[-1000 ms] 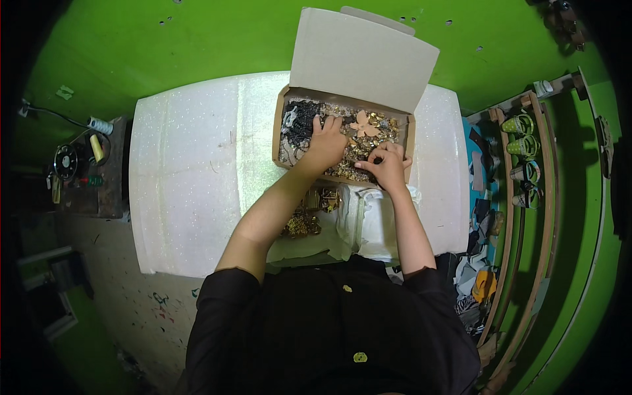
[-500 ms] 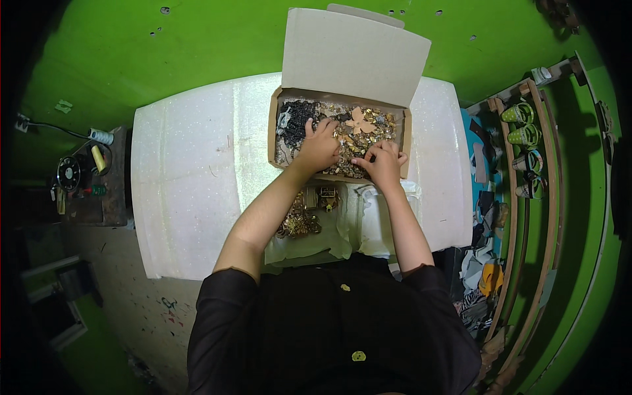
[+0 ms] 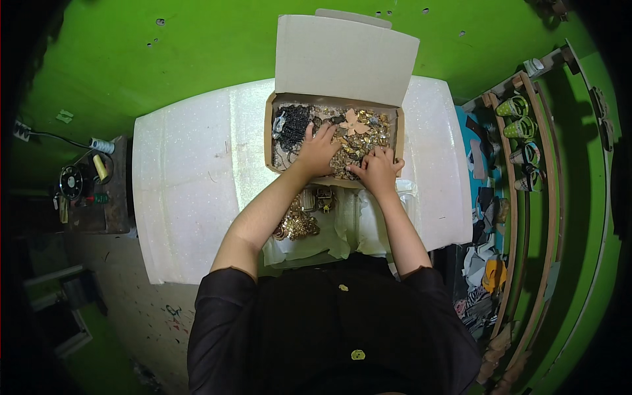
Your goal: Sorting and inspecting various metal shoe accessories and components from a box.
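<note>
An open cardboard box (image 3: 268,135) stands on the white table, holding many small gold and brown beads or trinkets (image 3: 377,135). A tangle of black beaded strands (image 3: 293,125) fills its left part, and a peach flower-shaped piece (image 3: 355,123) lies on top near the far side. My left hand (image 3: 316,155) rests in the middle of the box beside the black strands, fingers apart, with nothing visible in them. My right hand (image 3: 378,172) reaches over the near right edge, its bent fingers spread on the gold pieces; its fingertips are partly hidden among them.
The box lid (image 3: 345,59) stands raised toward the green wall. Nearer me, gold jewellery (image 3: 297,224) lies beside a white tray (image 3: 372,227) on the sparkly white table (image 3: 184,178). A side stand with thread spools (image 3: 101,145) is left; a wooden shoe rack (image 3: 503,131) is right.
My right hand has shifted slightly left within the box, and its fingers have spread from a near pinch. My left hand stays almost in place. The whole view has shifted a little.
</note>
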{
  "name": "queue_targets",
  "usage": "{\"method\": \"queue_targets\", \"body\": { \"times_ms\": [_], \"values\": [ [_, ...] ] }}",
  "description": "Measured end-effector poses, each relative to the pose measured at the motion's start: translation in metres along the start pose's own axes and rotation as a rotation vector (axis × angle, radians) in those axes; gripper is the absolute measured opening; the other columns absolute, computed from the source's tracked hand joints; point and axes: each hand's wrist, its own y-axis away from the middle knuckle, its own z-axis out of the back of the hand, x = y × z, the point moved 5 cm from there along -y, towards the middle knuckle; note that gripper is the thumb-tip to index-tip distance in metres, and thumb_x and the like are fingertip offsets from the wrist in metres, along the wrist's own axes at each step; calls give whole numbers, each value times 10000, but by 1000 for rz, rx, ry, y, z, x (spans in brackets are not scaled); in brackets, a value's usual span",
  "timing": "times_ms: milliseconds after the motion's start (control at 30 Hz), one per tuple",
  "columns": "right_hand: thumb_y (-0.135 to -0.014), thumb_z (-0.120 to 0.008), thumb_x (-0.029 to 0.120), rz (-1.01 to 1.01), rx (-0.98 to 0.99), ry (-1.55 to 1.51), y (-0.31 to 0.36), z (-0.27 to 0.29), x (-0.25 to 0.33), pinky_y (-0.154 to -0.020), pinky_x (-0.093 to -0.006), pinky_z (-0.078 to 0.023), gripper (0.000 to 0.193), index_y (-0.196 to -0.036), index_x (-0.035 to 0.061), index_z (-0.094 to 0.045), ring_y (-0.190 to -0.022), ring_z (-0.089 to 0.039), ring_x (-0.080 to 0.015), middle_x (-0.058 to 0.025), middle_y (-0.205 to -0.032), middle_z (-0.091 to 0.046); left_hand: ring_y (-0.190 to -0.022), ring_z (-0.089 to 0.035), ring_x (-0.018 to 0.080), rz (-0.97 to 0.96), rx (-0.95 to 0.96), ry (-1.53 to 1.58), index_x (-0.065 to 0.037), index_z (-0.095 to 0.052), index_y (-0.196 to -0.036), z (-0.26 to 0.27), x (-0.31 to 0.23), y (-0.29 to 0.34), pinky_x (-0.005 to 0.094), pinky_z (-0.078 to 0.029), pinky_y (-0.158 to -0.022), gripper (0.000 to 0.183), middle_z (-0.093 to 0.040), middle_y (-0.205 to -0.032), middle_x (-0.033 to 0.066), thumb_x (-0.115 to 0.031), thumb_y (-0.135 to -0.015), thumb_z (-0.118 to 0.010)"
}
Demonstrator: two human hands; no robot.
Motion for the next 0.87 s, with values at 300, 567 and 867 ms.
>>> {"method": "queue_targets", "body": {
  "times_ms": [300,567,867],
  "values": [
    [-662,-767,421,14,334,-134,5,10,-11,-838,-497,-240,314,-641,118,-689,-1030,-455,-250,-29,-895,-608,-1344,-246,305,-47,236,-101,-183,-714,-852,-9,-5,-1,595,-130,-1048,273,-359,-1403,141,-365,-648,-723],
    [-801,-665,296,87,382,-179,13,11,-17,-949,-532,-164,177,-765,131,-720,-1072,-458,-213,-4,-992,-609,-1332,-278,315,4,290,23,-145,-723,-855,-7,-3,-1,612,-128,-1050,222,-369,-1407,160,-268,-670,-712],
    [-796,-672,264,-110,56,-296,12,34,-10,-972,-578,-193,158,-848,127,-731,-1128,-455,-214,0,-1061,-605,-1356,-207,331,319,259,365,-183,-739,-777,37,23,-3,630,-87,-1054,193,-375,-1418,129,-320,-646,-771]
  ]
}}
